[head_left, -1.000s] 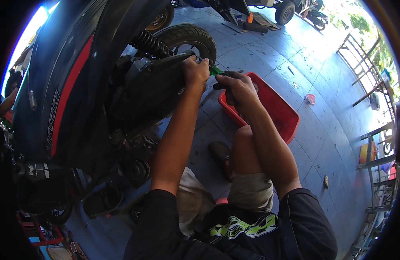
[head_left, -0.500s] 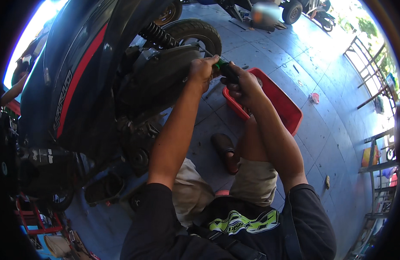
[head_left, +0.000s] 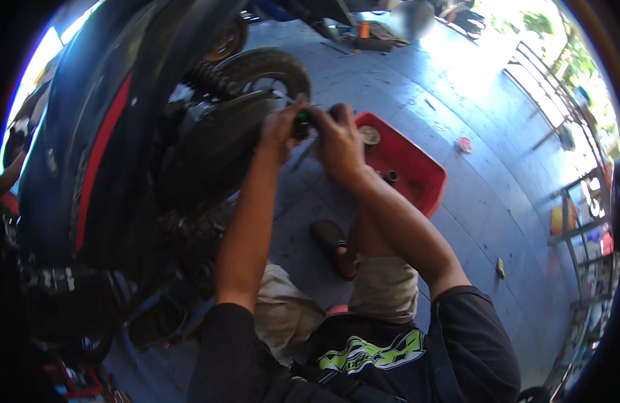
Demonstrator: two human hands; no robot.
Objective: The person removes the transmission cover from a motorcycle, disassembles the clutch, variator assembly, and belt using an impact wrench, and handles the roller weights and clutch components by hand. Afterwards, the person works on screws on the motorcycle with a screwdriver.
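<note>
A screwdriver (head_left: 301, 117) with a green and black handle is held between both hands, beside the rear wheel (head_left: 300, 80) of a dark scooter (head_left: 88, 154). The fingers of my left hand (head_left: 279, 134) close round its green front part. Behind it, my right hand (head_left: 341, 142) grips the dark end of the handle, knuckles up. The tip of the tool is blurred against the dark engine cover (head_left: 209, 141), so I cannot tell what it touches. A black spring shock absorber (head_left: 212, 80) rises above the cover.
Right of my hands, a red plastic tub (head_left: 427, 181) holds a round metal part (head_left: 369, 137) and small dark pieces. An orange bottle (head_left: 364, 29) stands far back. Metal racks (head_left: 579, 221) line the right side. My sandalled foot (head_left: 330, 242) rests on the blue tiles.
The view has shifted, so the scooter and tub sit further left. My right hand has turned over the handle, its knuckles now on top. The left hand stays at the front of the screwdriver.
</note>
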